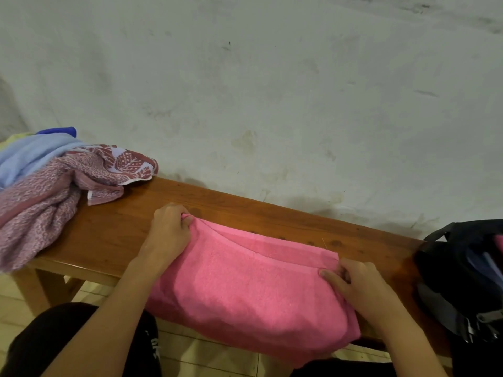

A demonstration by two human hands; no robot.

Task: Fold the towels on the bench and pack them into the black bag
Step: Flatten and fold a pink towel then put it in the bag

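Pink towel point(245, 289) on bench point(114, 229), far corners pinched in left grip point(170, 227) and right grip point(351, 278)

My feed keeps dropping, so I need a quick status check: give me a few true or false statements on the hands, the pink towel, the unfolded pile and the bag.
1. Both hands pinch the pink towel at its far corners: left hand, right hand. True.
2. The pink towel is already inside the black bag. False: it lies across the bench, its near part hanging over the front edge.
3. A pile of unfolded towels sits at the bench's left end. True.
4. The black bag sits on the left, beside the pile. False: it is at the right end.
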